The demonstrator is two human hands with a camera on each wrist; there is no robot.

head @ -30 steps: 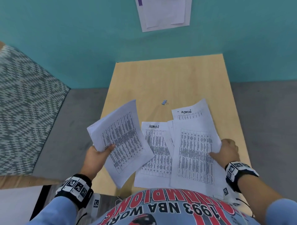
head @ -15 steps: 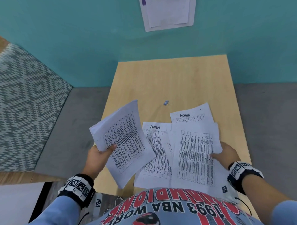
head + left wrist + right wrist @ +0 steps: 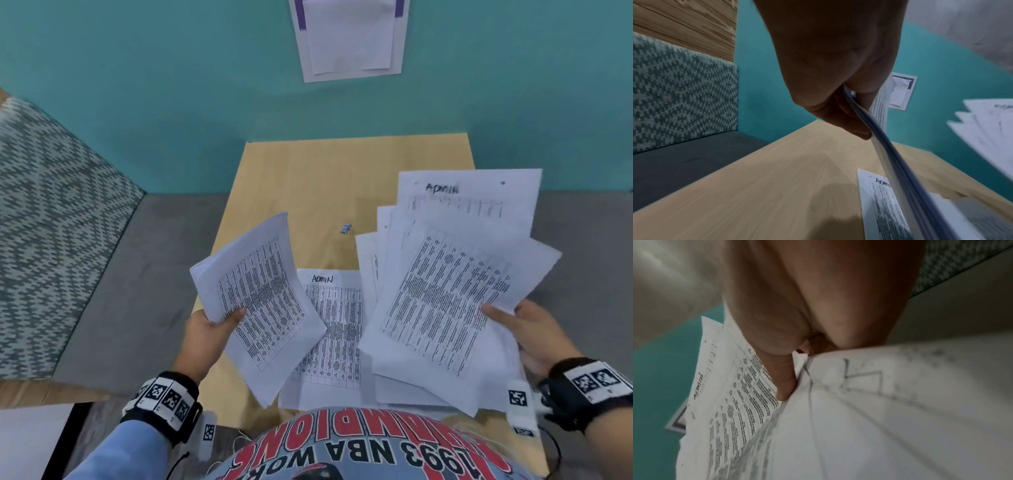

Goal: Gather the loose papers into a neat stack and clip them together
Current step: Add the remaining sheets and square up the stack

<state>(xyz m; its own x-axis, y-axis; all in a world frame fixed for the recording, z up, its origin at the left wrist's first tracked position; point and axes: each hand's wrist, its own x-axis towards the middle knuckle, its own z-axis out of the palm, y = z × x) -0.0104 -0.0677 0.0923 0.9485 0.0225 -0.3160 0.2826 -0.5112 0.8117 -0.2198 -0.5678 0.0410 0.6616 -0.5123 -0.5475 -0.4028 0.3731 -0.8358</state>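
your left hand [image 3: 205, 334] grips a small bundle of papers [image 3: 260, 301] by its near left edge, thumb on top, fingers curled underneath; the bundle is lifted off the table [image 3: 308, 178] and tilted. your right hand [image 3: 534, 339] pinches a fanned sheaf of printed sheets [image 3: 452, 281] at its right edge, thumb on the top page, the sheets splayed out and raised above the table. between your two hands one sheet headed "admin" [image 3: 334, 329] lies flat on the wood, partly under both held bunches. just beyond it, ahead of your left hand's bundle, a small clip [image 3: 346, 228] rests on the table, apart from all the paper.
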